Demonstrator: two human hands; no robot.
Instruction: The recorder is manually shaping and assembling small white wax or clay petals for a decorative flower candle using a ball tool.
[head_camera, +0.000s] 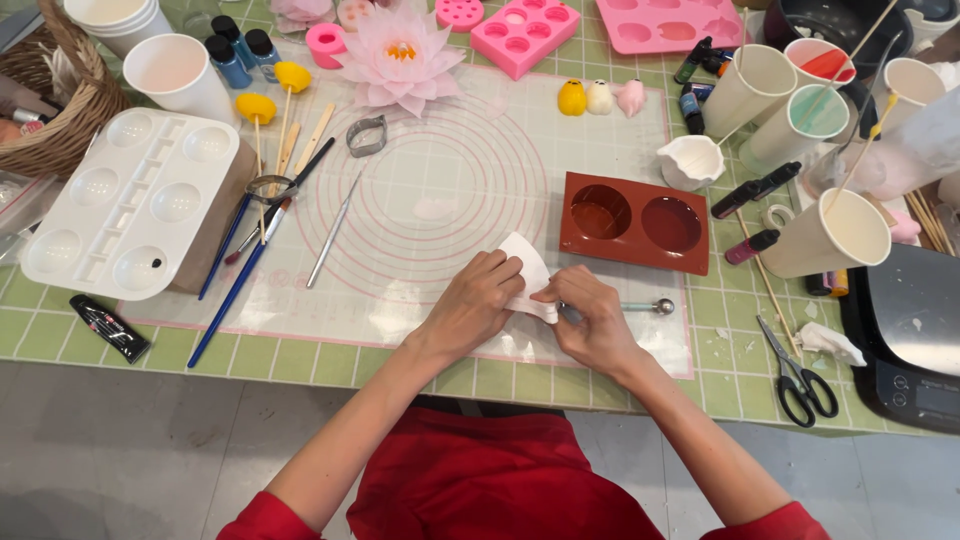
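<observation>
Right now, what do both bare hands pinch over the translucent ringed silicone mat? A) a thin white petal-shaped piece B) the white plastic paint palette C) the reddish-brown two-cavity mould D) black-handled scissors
A: the left hand and right hand meet on the thin white petal-shaped piece; the scissors, mould and palette lie untouched.

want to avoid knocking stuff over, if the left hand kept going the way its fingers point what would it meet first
The left hand points up and right, past the white petal it holds. The brown mould looks like the first thing in that line, though depth is hard to judge.
</observation>
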